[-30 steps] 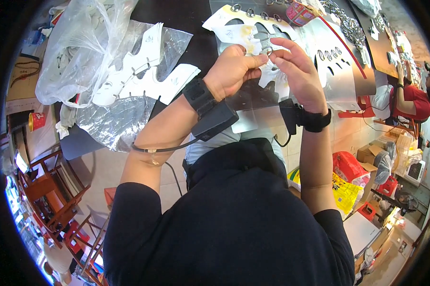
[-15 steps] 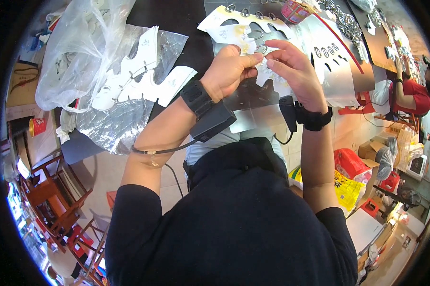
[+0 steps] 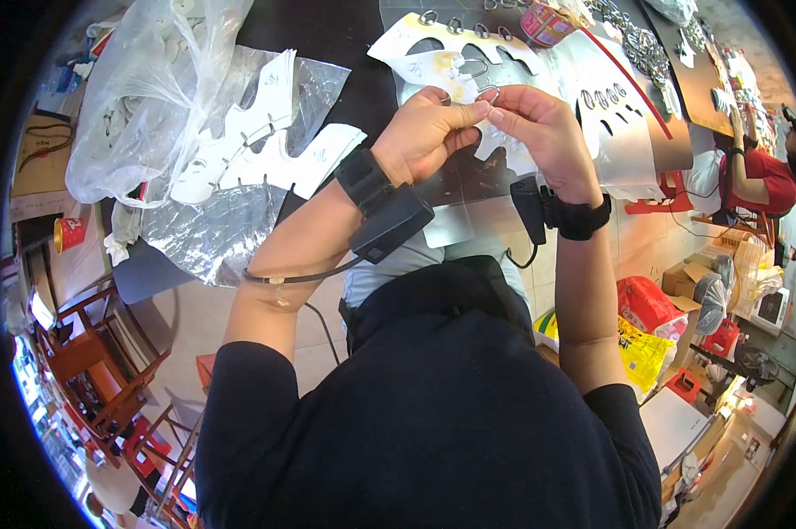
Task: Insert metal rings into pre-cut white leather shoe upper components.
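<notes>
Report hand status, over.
Left hand pinching small silver metal ring; right hand at it, fingertips close together; flat white yellow-stained cutout just beyond.

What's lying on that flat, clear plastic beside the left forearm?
White cut-out pieces rest partly on the clear plastic; whatever lies directly beneath them is covered.

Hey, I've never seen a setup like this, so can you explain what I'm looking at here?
You're looking down at a person using two bare hands, through a fisheye camera worn on the head, so straight edges bend. Black wrist straps carry black boxes. The left hand pinches a small metal ring; the right hand has its fingertips there too, though its exact grip is hidden. On the dark table lie white cut-out cards, a clear plastic bag, and a red-patterned tub.
</notes>
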A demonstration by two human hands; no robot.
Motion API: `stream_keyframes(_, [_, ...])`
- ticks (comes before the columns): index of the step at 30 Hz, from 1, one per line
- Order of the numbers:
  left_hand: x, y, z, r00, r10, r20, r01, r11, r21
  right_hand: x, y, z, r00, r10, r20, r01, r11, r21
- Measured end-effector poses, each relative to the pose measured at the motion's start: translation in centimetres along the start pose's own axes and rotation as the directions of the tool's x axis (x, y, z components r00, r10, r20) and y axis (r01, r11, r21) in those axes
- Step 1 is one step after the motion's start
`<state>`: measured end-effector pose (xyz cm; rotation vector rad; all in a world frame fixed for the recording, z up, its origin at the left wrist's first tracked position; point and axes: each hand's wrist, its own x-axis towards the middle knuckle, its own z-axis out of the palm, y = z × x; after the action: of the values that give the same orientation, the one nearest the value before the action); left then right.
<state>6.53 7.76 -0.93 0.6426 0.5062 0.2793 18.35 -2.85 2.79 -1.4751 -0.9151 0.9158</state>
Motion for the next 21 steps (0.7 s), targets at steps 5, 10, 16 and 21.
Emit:
stream_keyframes(5, [0.1, 0.0, -0.1, 0.999, 0.003, 0.054, 0.001, 0.997, -0.071, -0.1, 0.2, -0.3, 0.997, 0.033, -0.066, -0.038, 0.996, -0.074])
stream_keyframes(10, [0.1, 0.5, 0.5, 0.997, 0.068, 0.029, -0.069, 0.997, 0.03, -0.3, 0.6, -0.4, 0.98, 0.027, -0.197, -0.072, 0.972, -0.225])
stream_keyframes(16, [-0.2, 0.3, 0.5, 0.986, 0.164, 0.025, -0.166, 0.969, 0.185, -0.6, 0.1, 0.0, 0.992, -0.08, -0.097, 0.012, 0.827, -0.562])
stream_keyframes(21, [-0.5, 1.2, 0.6, 0.996, 0.037, 0.083, -0.037, 0.999, 0.003, -0.8, 0.1, 0.0, 0.981, -0.191, -0.022, 0.158, 0.865, -0.476])
